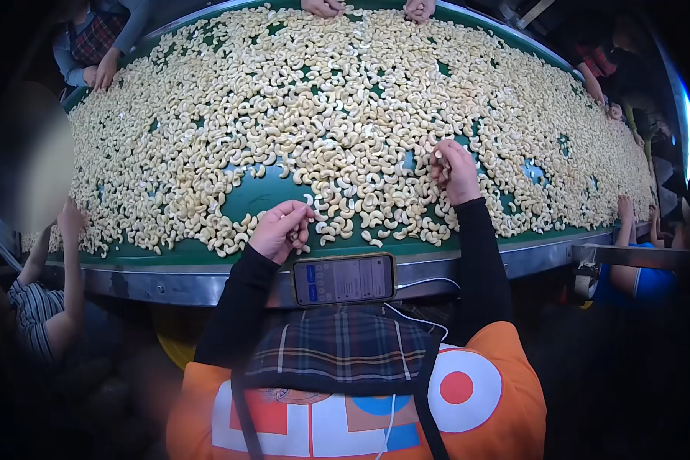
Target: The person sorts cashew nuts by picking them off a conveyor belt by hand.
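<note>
Head view: from my remote seat I see cashew kernels (360, 123) spread from 9 o'clock through 12 to 3 over a green worktop (257, 195). Leftmost, at 8, is a co-worker's striped sleeve (38, 310); at 10, another's plaid apron (96, 40). Just off centre toward 9, the wearer's left hand (284, 228) curls above the kernels, fingers bunched; I can't tell whether it grips one. A lit phone (343, 279) sits at 6. At 2, the right hand (455, 172) pinches a small pale piece (438, 154). At 3, a co-worker's hand (626, 208) is near the edge.
</note>
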A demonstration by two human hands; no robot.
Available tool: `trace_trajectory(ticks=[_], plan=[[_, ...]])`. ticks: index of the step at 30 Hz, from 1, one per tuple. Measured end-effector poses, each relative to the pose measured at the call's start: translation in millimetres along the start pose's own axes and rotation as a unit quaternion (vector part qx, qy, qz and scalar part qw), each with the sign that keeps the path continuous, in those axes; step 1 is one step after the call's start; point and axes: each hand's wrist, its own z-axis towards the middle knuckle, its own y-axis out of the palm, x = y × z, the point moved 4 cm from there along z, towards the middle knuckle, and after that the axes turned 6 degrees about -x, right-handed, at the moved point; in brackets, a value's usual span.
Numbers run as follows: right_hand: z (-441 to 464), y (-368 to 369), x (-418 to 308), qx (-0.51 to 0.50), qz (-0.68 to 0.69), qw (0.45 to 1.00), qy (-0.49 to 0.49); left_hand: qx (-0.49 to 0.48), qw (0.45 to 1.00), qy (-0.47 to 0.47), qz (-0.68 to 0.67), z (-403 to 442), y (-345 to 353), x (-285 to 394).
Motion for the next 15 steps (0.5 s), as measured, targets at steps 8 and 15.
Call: trace_trajectory(ticks=[8,15], plan=[[-19,45,-10,-0.031,-0.52,0.837,-0.17,-0.046,0.999,-0.012,-0.017,-3,-28,6],[-48,30,3,-0.137,0.241,0.961,0.025,0.017,0.993,0.075,0.091,-32,-80,39]])
